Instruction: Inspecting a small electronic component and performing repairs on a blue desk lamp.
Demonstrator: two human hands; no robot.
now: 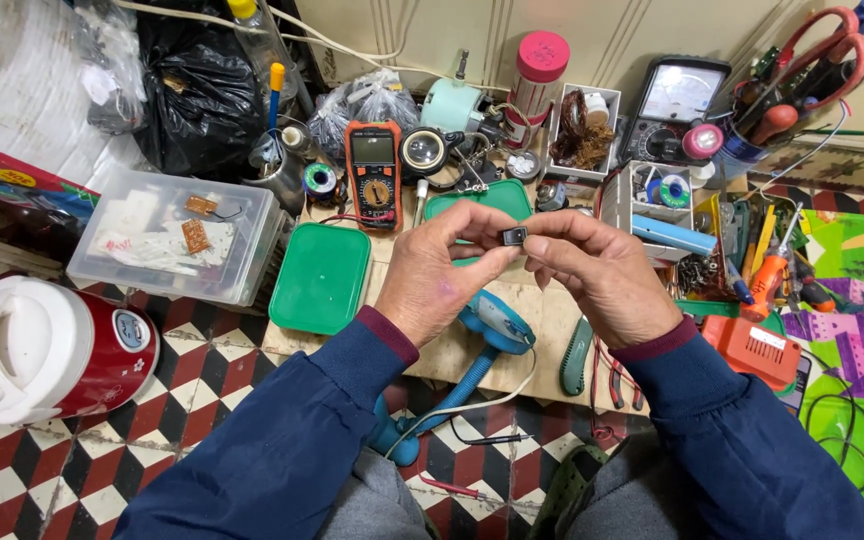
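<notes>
Both hands pinch a small black switch-like part (515,236) between their fingertips, the left hand (439,270) and right hand (597,272) closed on it from either side, raised above the cluttered counter (552,320). This looks like close inspection; any next move calls for a steady fingertip grip. The part is tiny, boxy, dark, with a paler face.

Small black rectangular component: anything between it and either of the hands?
Nothing visible. The small black rectangular component is pinched directly between the fingertips of the left hand and the right hand, held above the cluttered wooden work board.
</notes>
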